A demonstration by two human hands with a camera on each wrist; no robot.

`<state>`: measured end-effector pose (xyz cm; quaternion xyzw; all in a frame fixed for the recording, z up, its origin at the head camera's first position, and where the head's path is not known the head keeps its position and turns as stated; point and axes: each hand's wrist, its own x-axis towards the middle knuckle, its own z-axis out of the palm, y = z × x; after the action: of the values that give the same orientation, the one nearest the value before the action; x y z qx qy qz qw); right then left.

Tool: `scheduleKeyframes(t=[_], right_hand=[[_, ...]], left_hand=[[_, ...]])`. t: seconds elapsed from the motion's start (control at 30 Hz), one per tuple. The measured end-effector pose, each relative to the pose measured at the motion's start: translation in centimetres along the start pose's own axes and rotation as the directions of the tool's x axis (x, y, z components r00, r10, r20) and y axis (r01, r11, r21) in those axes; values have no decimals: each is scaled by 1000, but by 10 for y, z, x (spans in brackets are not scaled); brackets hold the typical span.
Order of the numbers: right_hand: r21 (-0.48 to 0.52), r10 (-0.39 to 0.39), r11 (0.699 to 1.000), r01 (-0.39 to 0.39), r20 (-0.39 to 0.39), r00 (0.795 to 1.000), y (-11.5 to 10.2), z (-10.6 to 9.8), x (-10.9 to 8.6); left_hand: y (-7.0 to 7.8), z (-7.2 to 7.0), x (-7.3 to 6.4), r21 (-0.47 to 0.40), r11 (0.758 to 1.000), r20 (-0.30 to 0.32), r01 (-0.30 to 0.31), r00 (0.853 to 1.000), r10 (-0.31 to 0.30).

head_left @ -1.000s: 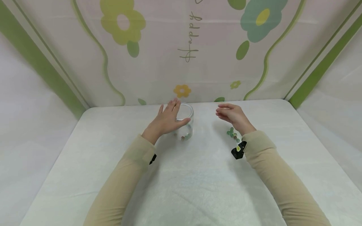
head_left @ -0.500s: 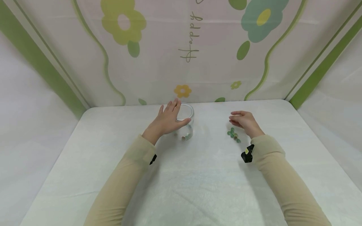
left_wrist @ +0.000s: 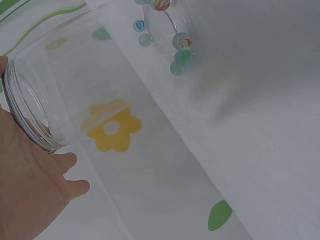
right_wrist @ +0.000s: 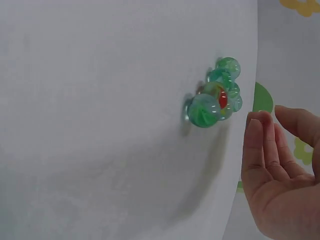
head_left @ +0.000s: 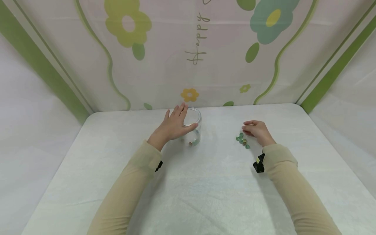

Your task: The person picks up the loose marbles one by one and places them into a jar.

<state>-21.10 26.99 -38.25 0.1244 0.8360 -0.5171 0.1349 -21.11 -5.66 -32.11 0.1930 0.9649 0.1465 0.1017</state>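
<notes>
A clear glass jar [head_left: 198, 129] stands upright near the table's far edge, with several marbles [left_wrist: 182, 42] at its bottom. My left hand [head_left: 171, 126] rests against the left of the jar's rim, fingers straight and spread, thumb along the near side. To the right, a small cluster of green marbles [head_left: 241, 141] lies on the table, one of them a red and yellow marble [right_wrist: 222, 97]. Just beyond the cluster hovers my right hand [head_left: 257, 131]. In the right wrist view its fingers bend loosely, and the gap between thumb and fingertips holds nothing.
White cloth covers the table [head_left: 188, 189]. Behind its far edge rises a curtain [head_left: 164, 71] printed with flowers and leaves. Both wrists carry small black cameras; the right camera [head_left: 258, 164] sits near the marbles' front side.
My right hand has moved right and toward me, from between jar and cluster to just beside the loose marbles. The left hand and jar have stayed in place.
</notes>
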Motion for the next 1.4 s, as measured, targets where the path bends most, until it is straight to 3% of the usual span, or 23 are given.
scheduleKeyframes(t=[0.47, 1.4], right_hand=[[-90, 5, 996, -6, -13, 1000, 13, 4, 4], [-187, 8, 982, -6, 11, 1000, 10, 11, 6]], left_hand=[[-1, 1, 1, -4, 1000, 1, 0, 1000, 0], [-1, 0, 1, 2, 1000, 5, 6, 1000, -6]])
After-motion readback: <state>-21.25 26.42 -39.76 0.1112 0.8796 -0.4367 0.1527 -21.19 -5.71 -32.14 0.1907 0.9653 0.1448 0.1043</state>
